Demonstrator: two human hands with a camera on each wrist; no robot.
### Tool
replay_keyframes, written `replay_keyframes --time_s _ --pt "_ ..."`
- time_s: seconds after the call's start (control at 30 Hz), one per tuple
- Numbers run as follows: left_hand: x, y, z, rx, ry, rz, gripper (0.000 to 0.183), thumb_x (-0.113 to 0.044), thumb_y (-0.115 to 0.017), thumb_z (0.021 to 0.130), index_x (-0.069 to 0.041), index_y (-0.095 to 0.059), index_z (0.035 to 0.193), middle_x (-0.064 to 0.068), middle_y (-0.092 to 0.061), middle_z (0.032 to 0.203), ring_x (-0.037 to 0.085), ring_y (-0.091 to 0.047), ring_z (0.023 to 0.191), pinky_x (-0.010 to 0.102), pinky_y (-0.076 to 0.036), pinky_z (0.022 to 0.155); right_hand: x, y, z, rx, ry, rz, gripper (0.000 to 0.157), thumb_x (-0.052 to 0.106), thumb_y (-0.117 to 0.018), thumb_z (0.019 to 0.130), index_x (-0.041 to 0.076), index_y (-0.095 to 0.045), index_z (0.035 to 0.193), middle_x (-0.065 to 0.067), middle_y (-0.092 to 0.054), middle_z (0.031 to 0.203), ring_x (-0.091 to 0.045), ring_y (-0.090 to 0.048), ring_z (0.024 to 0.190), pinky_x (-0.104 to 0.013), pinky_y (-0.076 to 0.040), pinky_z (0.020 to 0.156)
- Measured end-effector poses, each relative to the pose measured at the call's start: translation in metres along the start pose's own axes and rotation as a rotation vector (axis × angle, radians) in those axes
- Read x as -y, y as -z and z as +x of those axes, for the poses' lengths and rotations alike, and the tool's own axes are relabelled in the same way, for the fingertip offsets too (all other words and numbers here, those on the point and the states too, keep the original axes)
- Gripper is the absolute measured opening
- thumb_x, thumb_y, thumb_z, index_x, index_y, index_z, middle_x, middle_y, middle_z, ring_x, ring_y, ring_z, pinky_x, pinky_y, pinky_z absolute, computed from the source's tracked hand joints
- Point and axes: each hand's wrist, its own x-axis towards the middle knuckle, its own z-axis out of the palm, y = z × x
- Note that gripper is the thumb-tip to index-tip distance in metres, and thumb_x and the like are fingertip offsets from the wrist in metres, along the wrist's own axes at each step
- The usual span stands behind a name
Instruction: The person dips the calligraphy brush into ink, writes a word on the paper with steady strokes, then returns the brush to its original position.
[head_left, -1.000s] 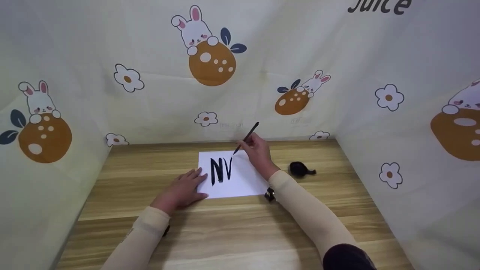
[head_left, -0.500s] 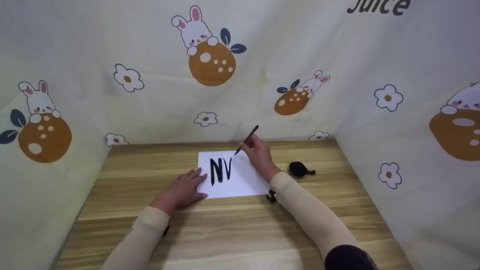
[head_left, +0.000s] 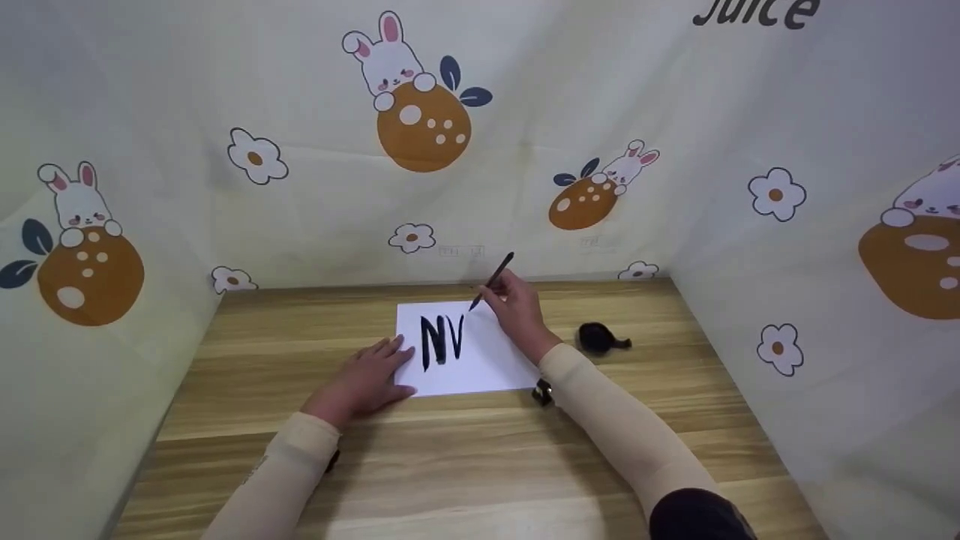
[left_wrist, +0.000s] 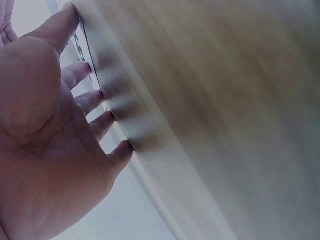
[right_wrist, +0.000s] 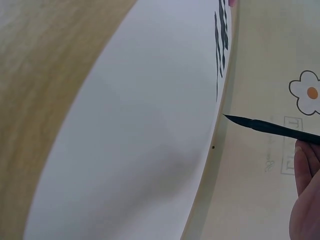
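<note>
A white sheet of paper (head_left: 487,360) lies on the wooden table, with bold black strokes (head_left: 442,341) that look like "NV" on its left half. My right hand (head_left: 517,307) pinches a dark writing brush (head_left: 493,280), tilted with its tip down near the paper's top edge. In the right wrist view the brush (right_wrist: 270,129) shows a pointed dark tip that stands apart from the sheet. My left hand (head_left: 367,379) rests with spread fingers on the paper's left edge. The left wrist view shows that hand's palm (left_wrist: 45,135) and its fingertips touching the surface.
A small black dish with a short handle (head_left: 596,339) stands on the table (head_left: 450,465) to the right of the paper. Fabric walls (head_left: 300,217) printed with rabbits, oranges and flowers enclose the table at the back and both sides.
The brush has dipped slightly and its tip has shifted a little to the right with my right hand. My left hand, the paper and the strokes look unchanged.
</note>
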Motion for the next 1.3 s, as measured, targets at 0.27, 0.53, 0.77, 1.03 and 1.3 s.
replay_keyframes --time_s 0.27,0.53,0.77,1.03,1.3 --pt "-0.0007 0.0006 0.0010 -0.001 -0.015 -0.015 0.078 -0.049 -0.069 0.109 -0.009 -0.043 0.170 0.021 -0.027 0.180 0.048 -0.021 0.166 0.072 -0.022 0.129 -0.0018 -0.0015 -0.0005 0.017 -0.012 -0.022 0.010 0.018 -0.080 0.105 0.012 -0.072 0.102 0.001 -0.080 0.099 -0.016 -0.078 0.098 -0.037 -0.064 0.091" --pt "0.0006 -0.0003 0.0021 0.004 -0.008 -0.018 0.078 -0.050 -0.068 0.109 -0.010 -0.042 0.171 0.019 -0.025 0.181 0.047 -0.019 0.167 0.071 -0.020 0.131 -0.0033 -0.0035 -0.0020 0.018 -0.001 -0.026 0.010 0.012 -0.082 0.102 0.011 -0.072 0.100 0.000 -0.080 0.097 -0.017 -0.079 0.095 -0.037 -0.065 0.089" --pt "0.0012 -0.0001 0.0015 0.003 -0.004 -0.025 0.079 -0.049 -0.069 0.108 -0.010 -0.042 0.171 0.019 -0.025 0.181 0.047 -0.019 0.167 0.071 -0.019 0.131 -0.0031 -0.0047 -0.0033 0.026 -0.003 -0.020 0.011 0.004 -0.081 0.101 0.011 -0.072 0.100 -0.001 -0.080 0.097 -0.019 -0.079 0.094 -0.040 -0.065 0.089" --pt "0.0002 0.0004 0.0014 0.013 0.003 -0.017 0.079 -0.050 -0.068 0.109 -0.011 -0.041 0.172 0.019 -0.024 0.182 0.046 -0.018 0.167 0.070 -0.019 0.131 -0.0040 -0.0052 -0.0051 0.048 -0.014 -0.020 0.011 0.007 -0.081 0.101 0.014 -0.073 0.100 0.001 -0.079 0.096 -0.017 -0.077 0.093 -0.040 -0.064 0.088" --pt "-0.0003 0.0000 -0.0009 0.003 -0.005 -0.022 0.077 -0.050 -0.068 0.109 -0.010 -0.043 0.171 0.020 -0.026 0.181 0.046 -0.020 0.167 0.071 -0.020 0.131 -0.0046 -0.0051 -0.0070 0.068 0.004 -0.020 0.009 0.005 -0.082 0.099 0.008 -0.073 0.099 -0.004 -0.081 0.095 -0.021 -0.079 0.092 -0.042 -0.065 0.089"
